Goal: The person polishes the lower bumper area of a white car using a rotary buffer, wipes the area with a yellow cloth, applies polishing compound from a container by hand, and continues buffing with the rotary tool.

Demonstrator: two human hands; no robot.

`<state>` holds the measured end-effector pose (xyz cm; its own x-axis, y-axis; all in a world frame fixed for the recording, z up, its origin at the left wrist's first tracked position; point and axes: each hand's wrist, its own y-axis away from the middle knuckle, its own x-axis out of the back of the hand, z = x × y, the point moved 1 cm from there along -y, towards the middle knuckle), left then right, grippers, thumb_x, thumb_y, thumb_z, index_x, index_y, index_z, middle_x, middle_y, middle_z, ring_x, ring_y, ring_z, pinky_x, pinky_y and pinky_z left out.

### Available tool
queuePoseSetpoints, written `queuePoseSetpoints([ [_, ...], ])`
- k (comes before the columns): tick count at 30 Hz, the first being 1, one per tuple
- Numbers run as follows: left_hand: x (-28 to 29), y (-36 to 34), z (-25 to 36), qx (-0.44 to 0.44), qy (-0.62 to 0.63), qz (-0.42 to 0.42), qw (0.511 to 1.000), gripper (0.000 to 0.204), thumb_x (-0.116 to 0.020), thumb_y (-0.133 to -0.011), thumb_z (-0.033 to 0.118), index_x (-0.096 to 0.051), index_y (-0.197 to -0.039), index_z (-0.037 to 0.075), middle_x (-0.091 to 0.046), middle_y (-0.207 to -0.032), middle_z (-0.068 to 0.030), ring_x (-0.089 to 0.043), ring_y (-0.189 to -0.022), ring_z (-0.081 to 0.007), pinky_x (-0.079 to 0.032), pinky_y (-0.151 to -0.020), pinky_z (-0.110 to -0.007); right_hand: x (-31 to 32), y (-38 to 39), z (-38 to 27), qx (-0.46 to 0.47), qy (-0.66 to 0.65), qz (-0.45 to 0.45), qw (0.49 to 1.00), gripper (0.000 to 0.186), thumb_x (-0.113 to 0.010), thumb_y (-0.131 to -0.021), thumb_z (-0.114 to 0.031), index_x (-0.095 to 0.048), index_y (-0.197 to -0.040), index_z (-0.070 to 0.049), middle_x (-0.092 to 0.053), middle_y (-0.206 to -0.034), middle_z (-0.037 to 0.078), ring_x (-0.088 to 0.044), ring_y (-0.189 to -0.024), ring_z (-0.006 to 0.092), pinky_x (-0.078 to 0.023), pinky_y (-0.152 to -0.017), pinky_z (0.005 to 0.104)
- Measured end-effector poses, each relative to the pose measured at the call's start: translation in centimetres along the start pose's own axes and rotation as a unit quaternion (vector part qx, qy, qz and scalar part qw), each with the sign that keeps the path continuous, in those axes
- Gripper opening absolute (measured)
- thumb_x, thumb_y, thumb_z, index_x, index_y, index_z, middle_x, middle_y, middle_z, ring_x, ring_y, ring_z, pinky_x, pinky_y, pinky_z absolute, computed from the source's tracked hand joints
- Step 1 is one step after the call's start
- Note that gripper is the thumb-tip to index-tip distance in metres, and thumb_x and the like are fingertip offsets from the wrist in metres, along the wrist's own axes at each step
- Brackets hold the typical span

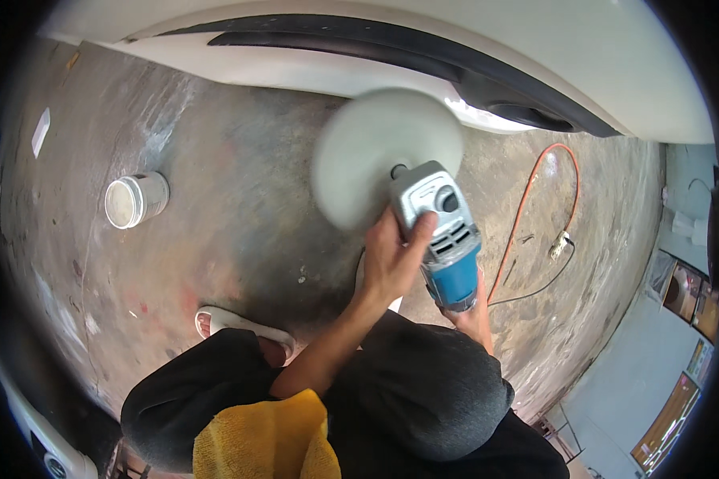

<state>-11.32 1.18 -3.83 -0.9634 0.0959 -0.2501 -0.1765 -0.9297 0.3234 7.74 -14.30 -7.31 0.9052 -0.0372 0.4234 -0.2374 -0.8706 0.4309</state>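
A rotary polisher (pixel 442 215) with a silver head and blue body is in my hands, tilted toward the car. My left hand (pixel 393 259) wraps round the side of its head, thumb on top. At the rear end, my right hand (pixel 474 318) grips the polisher from below, its fingers partly hidden. The round white polishing pad (pixel 383 152) looks smeared, as if spinning. Its upper right edge lies close to the white car panel (pixel 495 120) below the black trim (pixel 407 48); whether they touch I cannot tell.
A white tub (pixel 137 199) lies on the stained concrete floor at left. An orange cord (pixel 522 211) loops at right and joins a dark cord at a connector (pixel 561 244). A yellow towel (pixel 268 439) rests over my dark trousers. Another vehicle part (pixel 52 447) shows at lower left.
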Motion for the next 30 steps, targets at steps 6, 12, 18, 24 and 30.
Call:
queuePoseSetpoints([
  [6,-0.1,-0.2,0.7,-0.022,-0.045,0.039,0.998,0.036,-0.050,-0.097,0.030,-0.059,-0.108,-0.003,-0.063,-0.095,-0.0063,-0.056,-0.086,-0.0128,-0.044,-0.077,-0.028,-1.9,0.9,-0.9,-0.030,-0.100,0.026,0.994,0.094,-0.077,-0.059,-0.005,-0.031,-0.140,-0.004,-0.045,-0.135,0.018,-0.047,-0.124,0.0296,-0.040,-0.100,0.0393],
  [12,3.9,-0.6,2.2,-0.008,0.041,0.149,0.988,0.047,-0.041,-0.098,0.040,-0.059,-0.111,-0.002,-0.062,-0.104,-0.0088,-0.060,-0.095,-0.0153,-0.047,-0.083,-0.029,-3.4,-2.0,-5.6,0.078,0.014,-0.052,0.996,0.089,-0.075,-0.060,-0.009,-0.036,-0.140,-0.013,-0.061,-0.117,0.021,-0.062,-0.103,0.0375,-0.049,-0.089,0.0388],
  [18,1.9,0.1,1.1,-0.003,0.093,0.158,0.983,0.047,-0.044,-0.098,0.037,-0.057,-0.111,-0.007,-0.063,-0.102,-0.0102,-0.060,-0.087,-0.0146,-0.046,-0.080,-0.027,0.4,-0.9,-6.5,0.072,0.049,-0.059,0.994,0.090,-0.075,-0.060,-0.010,-0.036,-0.140,-0.015,-0.061,-0.116,0.020,-0.061,-0.102,0.0386,-0.050,-0.087,0.0395],
  [24,-7.0,0.7,1.0,0.058,0.092,-0.037,0.993,0.050,-0.045,-0.098,0.039,-0.051,-0.120,-0.006,-0.061,-0.107,-0.0107,-0.057,-0.094,-0.0131,-0.046,-0.083,-0.026,8.5,4.3,-5.1,0.030,0.073,0.073,0.994,0.090,-0.076,-0.057,-0.006,-0.039,-0.139,-0.011,-0.059,-0.123,0.017,-0.058,-0.114,0.0308,-0.044,-0.096,0.0360],
  [30,-12.1,-0.4,1.1,0.086,0.060,-0.229,0.968,0.064,-0.040,-0.098,0.046,-0.037,-0.132,-0.009,-0.052,-0.122,-0.0187,-0.057,-0.108,-0.0238,-0.048,-0.090,-0.035,11.3,6.9,-4.6,-0.036,0.043,0.151,0.987,0.089,-0.072,-0.055,-0.001,-0.038,-0.138,-0.006,-0.056,-0.126,0.015,-0.055,-0.116,0.0274,-0.041,-0.099,0.0354],
])
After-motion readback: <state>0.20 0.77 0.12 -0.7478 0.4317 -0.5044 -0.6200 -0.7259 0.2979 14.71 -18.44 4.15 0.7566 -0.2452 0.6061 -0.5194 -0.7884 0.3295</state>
